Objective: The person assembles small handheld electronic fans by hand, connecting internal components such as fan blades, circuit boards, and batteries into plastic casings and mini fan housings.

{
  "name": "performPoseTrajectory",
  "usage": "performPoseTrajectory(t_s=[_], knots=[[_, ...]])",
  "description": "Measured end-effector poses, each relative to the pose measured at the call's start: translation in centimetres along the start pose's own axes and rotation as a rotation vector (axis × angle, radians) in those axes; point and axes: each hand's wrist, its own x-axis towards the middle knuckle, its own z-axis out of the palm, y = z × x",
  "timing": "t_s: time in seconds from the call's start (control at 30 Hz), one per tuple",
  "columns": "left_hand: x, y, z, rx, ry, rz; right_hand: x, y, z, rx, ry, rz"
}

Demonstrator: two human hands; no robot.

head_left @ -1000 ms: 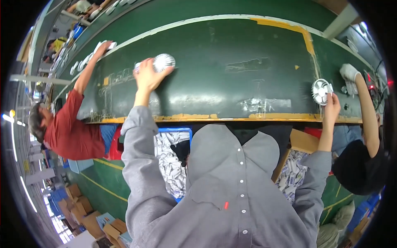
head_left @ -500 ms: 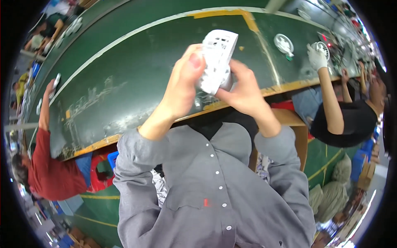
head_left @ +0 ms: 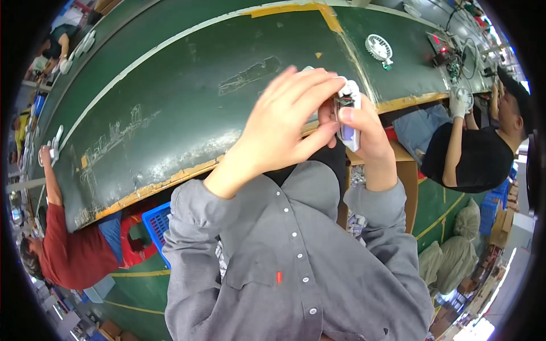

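Observation:
In front of my chest, close to the bench edge, I hold a white plastic fan housing on its side. Its open side shows a dark strip of small parts or wires and a purple cylinder that looks like a battery. My right hand wraps round the housing from the right, thumb pressed on its rim. My left hand reaches across from the left. Its forefinger lies at the top of the housing and its thumb at the lower edge, so it is closed on it; the other fingers are stretched and slightly blurred.
The green bench spreads before me. A round white fan part with a small green board lies far right. A gloved co-worker sits right, another person in red left. Beside me are a blue basket and a cardboard box.
The housing has come lower and to the right, turned so its open side shows. My left hand has shifted over its top. The gloved co-worker's fan part has moved nearer to them.

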Motion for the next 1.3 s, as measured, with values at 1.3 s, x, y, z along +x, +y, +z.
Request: performPoseTrajectory(t_s=[1.3], knots=[[-4.9,-0.2,-0.6,-0.034,-0.188,-0.492,-1.5,-2.2,-2.0,0.137,0.016,-0.124]])
